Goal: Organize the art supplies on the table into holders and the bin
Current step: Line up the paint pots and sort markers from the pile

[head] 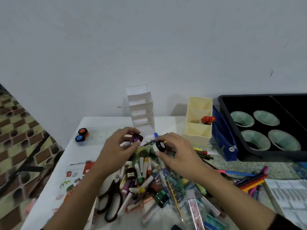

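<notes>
Pale wall behind; tabletop [166, 123] carries a largely unsorted pile of supplies [146, 181]. My left hand [119, 146] pinches a purple paint pot [137, 138], and my right hand [176, 151] has its fingers curled round a black-capped pot [160, 145], both held above the pile. Step judged: sorting paint pots. Next move calls for a destination, likely beside the orange and blue pots [81, 135] or the black bin [222, 103].

Left hand [116, 149], right hand [180, 152] — apparently pinching

Left hand [116, 146] pinching purple jar [137, 138], right hand [176, 151] gripping black-capped jar [159, 146] (both above supply pile [149, 183]); cream holder [198, 120] w/ orange markers [207, 120].
</notes>
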Tool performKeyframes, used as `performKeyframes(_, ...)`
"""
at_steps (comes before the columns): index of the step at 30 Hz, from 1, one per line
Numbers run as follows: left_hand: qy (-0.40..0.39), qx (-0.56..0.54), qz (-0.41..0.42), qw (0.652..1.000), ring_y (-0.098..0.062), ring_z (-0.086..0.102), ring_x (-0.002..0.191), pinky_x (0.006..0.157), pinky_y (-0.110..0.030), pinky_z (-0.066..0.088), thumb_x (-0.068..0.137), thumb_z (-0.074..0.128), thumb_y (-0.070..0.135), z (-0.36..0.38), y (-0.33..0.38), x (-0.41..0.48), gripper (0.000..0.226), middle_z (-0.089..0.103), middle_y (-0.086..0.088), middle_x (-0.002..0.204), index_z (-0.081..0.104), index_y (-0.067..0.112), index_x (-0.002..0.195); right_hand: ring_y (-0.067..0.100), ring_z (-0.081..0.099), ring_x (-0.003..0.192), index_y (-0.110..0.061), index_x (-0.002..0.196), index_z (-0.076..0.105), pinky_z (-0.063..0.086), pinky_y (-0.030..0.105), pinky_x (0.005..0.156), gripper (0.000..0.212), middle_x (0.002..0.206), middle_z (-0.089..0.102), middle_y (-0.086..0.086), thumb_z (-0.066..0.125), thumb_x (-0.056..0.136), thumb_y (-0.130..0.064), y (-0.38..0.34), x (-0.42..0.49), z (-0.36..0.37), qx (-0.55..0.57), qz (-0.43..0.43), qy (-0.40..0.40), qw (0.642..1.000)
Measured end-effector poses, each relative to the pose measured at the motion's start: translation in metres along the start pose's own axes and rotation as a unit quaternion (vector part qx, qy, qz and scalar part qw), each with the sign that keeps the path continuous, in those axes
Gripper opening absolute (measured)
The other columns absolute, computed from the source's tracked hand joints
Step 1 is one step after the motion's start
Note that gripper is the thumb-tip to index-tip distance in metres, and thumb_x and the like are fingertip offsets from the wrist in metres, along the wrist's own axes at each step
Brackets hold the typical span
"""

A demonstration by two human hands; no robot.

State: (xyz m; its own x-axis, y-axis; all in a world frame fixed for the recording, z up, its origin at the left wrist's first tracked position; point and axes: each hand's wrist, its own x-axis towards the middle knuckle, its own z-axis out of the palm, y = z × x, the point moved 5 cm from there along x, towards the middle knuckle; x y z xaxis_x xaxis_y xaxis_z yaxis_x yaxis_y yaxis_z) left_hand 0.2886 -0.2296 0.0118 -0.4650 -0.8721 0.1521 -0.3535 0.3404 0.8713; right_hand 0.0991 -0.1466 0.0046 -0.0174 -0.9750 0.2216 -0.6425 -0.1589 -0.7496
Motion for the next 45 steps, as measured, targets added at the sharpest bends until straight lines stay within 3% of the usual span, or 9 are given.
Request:
performKeyframes(4,0.044,-0.015,-0.015,0.999,-0.011,0.070,0.101,0.090,-0.033,0.058,0.086,0.075,0.009,-0.061,-0.025,-0.002,0.021,0.073,0.007,0.102,0.064,0.021,0.100,0.009,0.056,0.110,-0.023,0.132,0.060,0.043,0.022,0.094,0.039,0.121,0.062,-0.007,0.064,0.096,-0.038,-0.023,0.029,0.032,-0.055,-0.022,-0.028,0.998)
performKeyframes(9,0.112,0.082,-0.030,0.990,-0.007,0.070,0.097,0.086,-0.027,0.052,0.078,0.084,0.016,-0.128,-0.072,0.004,0.028,0.072,0.009,0.101,0.061,0.027,0.090,0.010,0.054,0.109,-0.027,0.132,0.055,0.046,0.025,0.089,0.039,0.123,0.059,-0.007,0.063,0.097,-0.040,-0.044,0.069,0.079,-0.061,-0.033,-0.054,0.996)
performKeyframes(13,0.078,0.161,0.009,0.984,-0.006,0.066,0.095,0.088,-0.029,0.054,0.080,0.083,0.015,-0.151,-0.103,0.024,0.031,0.064,0.010,0.103,0.065,0.035,0.094,0.013,0.054,0.099,-0.019,0.123,0.059,0.047,0.027,0.081,0.031,0.113,0.060,-0.002,0.068,0.093,-0.024,-0.052,0.107,0.118,-0.062,-0.045,-0.046,0.996)
performKeyframes(19,0.045,0.213,0.052,0.975,-0.004,0.059,0.090,0.077,-0.007,0.042,0.084,0.079,0.020,-0.153,-0.145,0.051,0.034,0.058,0.007,0.106,0.072,0.021,0.117,0.015,0.056,0.100,-0.021,0.126,0.062,0.047,0.025,0.083,0.036,0.112,0.057,-0.002,0.067,0.091,-0.016,-0.041,0.148,0.166,-0.062,-0.019,-0.034,0.997)
performKeyframes(22,0.041,0.218,0.056,0.973,-0.006,0.059,0.092,0.081,-0.011,0.046,0.082,0.081,0.021,-0.154,-0.162,0.053,0.032,0.060,0.010,0.105,0.073,0.020,0.114,0.015,0.057,0.105,-0.018,0.130,0.063,0.043,0.021,0.087,0.039,0.116,0.060,0.000,0.066,0.091,-0.015,-0.040,0.164,0.184,-0.064,-0.003,-0.037,0.997)
performKeyframes(26,0.060,0.258,0.081,0.961,0.001,0.056,0.098,0.096,-0.040,0.038,0.084,0.079,0.031,-0.154,-0.175,0.050,0.028,0.064,0.020,0.109,0.073,0.032,0.111,0.019,0.057,0.108,-0.016,0.132,0.064,0.046,0.027,0.092,0.040,0.117,0.062,0.003,0.062,0.092,-0.011,-0.040,0.176,0.206,-0.076,0.004,-0.052,0.996)
performKeyframes(30,0.085,0.297,0.075,0.948,-0.010,0.055,0.111,0.092,-0.039,0.023,0.087,0.076,0.034,-0.154,-0.180,0.049,0.023,0.070,0.014,0.114,0.076,0.033,0.109,0.022,0.059,0.107,-0.016,0.132,0.064,0.049,0.036,0.090,0.040,0.118,0.064,0.005,0.058,0.093,-0.010,-0.042,0.179,0.219,-0.106,-0.006,-0.067,0.992)
performKeyframes(36,0.070,0.295,0.076,0.950,-0.012,0.060,0.107,0.092,-0.040,0.025,0.084,0.079,0.021,-0.155,-0.175,0.048,0.022,0.071,0.010,0.111,0.078,0.026,0.106,0.020,0.064,0.104,-0.017,0.123,0.072,0.051,0.036,0.092,0.035,0.114,0.071,0.006,0.065,0.088,-0.011,-0.038,0.183,0.213,-0.073,0.021,-0.065,0.995)
performKeyframes(45,0.016,0.305,0.066,0.950,-0.008,0.057,0.105,0.094,-0.036,0.021,0.088,0.073,0.036,-0.160,-0.172,0.050,0.022,0.068,0.019,0.103,0.071,0.036,0.110,0.024,0.062,0.081,-0.009,0.090,0.080,0.053,0.044,0.072,0.020,0.086,0.069,0.012,0.061,0.084,-0.008,-0.047,0.181,0.222,-0.078,0.010,-0.062,0.995)
